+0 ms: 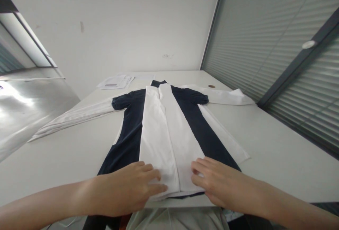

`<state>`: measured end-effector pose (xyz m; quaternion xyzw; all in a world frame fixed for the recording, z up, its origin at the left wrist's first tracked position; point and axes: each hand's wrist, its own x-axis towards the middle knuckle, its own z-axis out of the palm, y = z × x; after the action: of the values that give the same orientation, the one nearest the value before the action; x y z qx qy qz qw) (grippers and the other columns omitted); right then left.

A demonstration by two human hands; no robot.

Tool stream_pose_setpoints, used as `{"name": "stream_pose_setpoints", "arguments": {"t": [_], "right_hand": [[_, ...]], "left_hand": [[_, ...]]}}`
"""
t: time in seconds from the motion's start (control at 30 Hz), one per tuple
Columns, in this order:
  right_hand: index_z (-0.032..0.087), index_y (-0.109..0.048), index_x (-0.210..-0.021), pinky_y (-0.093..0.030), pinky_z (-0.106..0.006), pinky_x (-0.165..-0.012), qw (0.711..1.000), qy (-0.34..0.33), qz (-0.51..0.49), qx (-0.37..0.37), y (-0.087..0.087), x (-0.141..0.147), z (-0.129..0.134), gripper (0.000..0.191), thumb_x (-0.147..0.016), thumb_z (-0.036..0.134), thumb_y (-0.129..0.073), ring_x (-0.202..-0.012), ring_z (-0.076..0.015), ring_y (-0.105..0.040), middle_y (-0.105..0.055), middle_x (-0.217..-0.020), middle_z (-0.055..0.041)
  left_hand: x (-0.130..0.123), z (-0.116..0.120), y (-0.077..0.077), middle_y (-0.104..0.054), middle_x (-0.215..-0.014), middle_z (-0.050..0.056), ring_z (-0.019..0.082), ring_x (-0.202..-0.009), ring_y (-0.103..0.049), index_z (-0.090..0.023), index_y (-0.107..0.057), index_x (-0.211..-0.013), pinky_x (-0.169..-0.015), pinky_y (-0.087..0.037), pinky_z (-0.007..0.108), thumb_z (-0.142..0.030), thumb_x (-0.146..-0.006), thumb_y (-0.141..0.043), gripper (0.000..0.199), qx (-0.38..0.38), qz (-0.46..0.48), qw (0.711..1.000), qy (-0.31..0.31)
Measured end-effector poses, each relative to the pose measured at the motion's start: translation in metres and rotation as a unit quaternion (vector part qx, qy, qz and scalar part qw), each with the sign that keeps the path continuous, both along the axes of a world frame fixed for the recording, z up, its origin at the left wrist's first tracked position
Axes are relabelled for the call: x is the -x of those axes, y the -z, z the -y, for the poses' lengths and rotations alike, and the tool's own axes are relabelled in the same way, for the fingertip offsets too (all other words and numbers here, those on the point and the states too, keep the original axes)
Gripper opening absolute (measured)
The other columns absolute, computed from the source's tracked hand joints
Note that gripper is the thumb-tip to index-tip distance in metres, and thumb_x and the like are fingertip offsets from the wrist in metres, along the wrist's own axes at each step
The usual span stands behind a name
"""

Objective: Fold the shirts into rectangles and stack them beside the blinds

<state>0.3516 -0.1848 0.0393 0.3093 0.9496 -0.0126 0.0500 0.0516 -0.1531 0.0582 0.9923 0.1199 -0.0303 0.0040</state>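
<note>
Half-curled left hand (pixel 140 186) and right hand (pixel 215 178), grip unclear, seemingly straighten the shirt (pixel 165 127) by the table's (pixel 280 166) near edge. Even tension matters next.

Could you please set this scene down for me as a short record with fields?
Surface: white table
Main item: dark-and-white clothing, spread out, dark collar at the far end
Front: two white strips side by side between dark sides
Sleeves: short dark ones, with long white sleeves reaching out to both sides
Left hand: at the near end, by the left white strip, fingers bent
Right hand: at the near end, by the right white strip, fingers curled
Far left: papers
Right: window blinds
Unclear: whether the white sleeves belong to a separate garment
</note>
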Motion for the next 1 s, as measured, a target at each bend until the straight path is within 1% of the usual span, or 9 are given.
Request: {"name": "stream_pose_setpoints", "arguments": {"t": [0.13,0.27,0.4,0.5,0.6,0.73,0.83,0.9,1.0], "right_hand": [[0.018,-0.062,-0.101,-0.047,-0.039,-0.08,0.999,0.045,0.011,0.013,-0.001,-0.005,0.004,0.042,-0.065,-0.004,-0.058,-0.097,-0.0278,-0.058,-0.06,-0.106,-0.0109],[0.019,-0.063,-0.106,-0.047,-0.04,-0.085,0.995,0.081,0.004,0.05,-0.005,-0.013,0.005,0.056,-0.06,-0.01,-0.052,-0.102,-0.0279,-0.058,-0.059,-0.114,-0.011],[0.023,-0.063,-0.116,-0.046,-0.036,-0.089,0.994,0.088,-0.036,0.056,-0.004,-0.027,0.004,0.065,-0.065,-0.013,-0.044,-0.102,-0.0232,-0.059,-0.059,-0.117,-0.0085],[0.027,-0.058,-0.131,-0.046,-0.038,-0.092,0.992,0.097,-0.045,0.06,0.001,-0.038,0.004,0.075,-0.07,-0.014,-0.04,-0.109,-0.0237,-0.058,-0.056,-0.127,-0.0097],[0.031,-0.054,-0.136,-0.048,-0.037,-0.092,0.989,0.114,-0.058,0.077,0.007,-0.048,0.005,0.08,-0.072,-0.014,-0.038,-0.112,-0.0229,-0.058,-0.053,-0.131,-0.0096],[0.028,-0.059,-0.127,-0.046,-0.037,-0.096,0.985,0.125,-0.1,0.06,0.017,-0.051,0.007,0.077,-0.068,-0.015,-0.036,-0.119,-0.023,-0.055,-0.051,-0.134,-0.0093],[0.023,-0.062,-0.11,-0.046,-0.038,-0.097,0.985,0.121,-0.112,0.057,0.019,-0.048,0.008,0.064,-0.066,-0.015,-0.037,-0.121,-0.0236,-0.054,-0.052,-0.13,-0.0093],[0.021,-0.061,-0.1,-0.047,-0.039,-0.095,0.986,0.113,-0.11,0.05,0.019,-0.046,0.009,0.055,-0.065,-0.015,-0.038,-0.12,-0.0246,-0.053,-0.053,-0.127,-0.0093],[0.021,-0.059,-0.091,-0.047,-0.038,-0.09,0.988,0.101,-0.105,0.044,0.016,-0.044,0.009,0.045,-0.068,-0.013,-0.041,-0.113,-0.0251,-0.055,-0.055,-0.121,-0.0086]], "left_hand": [[0.024,-0.007,0.0,-0.057,-0.132,0.008,0.024,-0.116,-0.055,-0.027,-0.046,-0.142,-0.098,-0.044,0.034,-0.011,-0.086,-0.064,0.06,0.02,0.001,1.0,0.005],[0.033,-0.011,0.009,-0.054,-0.14,0.008,0.025,-0.123,-0.052,-0.028,-0.045,-0.143,-0.103,-0.041,0.038,-0.004,-0.088,-0.057,0.061,0.006,0.018,1.0,-0.02],[0.035,-0.021,0.019,-0.057,-0.136,0.009,0.025,-0.122,-0.054,-0.025,-0.049,-0.141,-0.105,-0.042,0.04,-0.011,-0.088,-0.058,0.056,-0.001,0.053,0.998,-0.022],[0.039,-0.031,0.027,-0.06,-0.133,0.01,0.027,-0.122,-0.056,-0.023,-0.05,-0.14,-0.106,-0.041,0.043,-0.022,-0.091,-0.059,0.05,-0.021,0.083,0.996,-0.003],[0.042,-0.038,0.034,-0.062,-0.132,0.011,0.027,-0.121,-0.058,-0.022,-0.053,-0.137,-0.106,-0.042,0.043,-0.024,-0.09,-0.059,0.047,-0.03,0.104,0.994,0.017],[0.041,-0.035,0.04,-0.063,-0.132,0.012,0.026,-0.121,-0.058,-0.018,-0.055,-0.134,-0.106,-0.043,0.043,-0.022,-0.088,-0.059,0.047,-0.028,0.111,0.992,0.052],[0.037,-0.029,0.043,-0.066,-0.126,0.014,0.025,-0.117,-0.06,-0.016,-0.058,-0.129,-0.104,-0.045,0.042,-0.025,-0.092,-0.057,0.038,-0.041,0.127,0.987,0.085],[0.035,-0.025,0.045,-0.068,-0.122,0.014,0.024,-0.114,-0.062,-0.015,-0.06,-0.124,-0.102,-0.046,0.041,-0.022,-0.095,-0.054,0.031,-0.059,0.14,0.983,0.099],[0.032,-0.02,0.045,-0.07,-0.117,0.014,0.023,-0.11,-0.064,-0.014,-0.062,-0.118,-0.099,-0.048,0.04,-0.017,-0.097,-0.05,0.024,-0.077,0.151,0.98,0.106]]}}
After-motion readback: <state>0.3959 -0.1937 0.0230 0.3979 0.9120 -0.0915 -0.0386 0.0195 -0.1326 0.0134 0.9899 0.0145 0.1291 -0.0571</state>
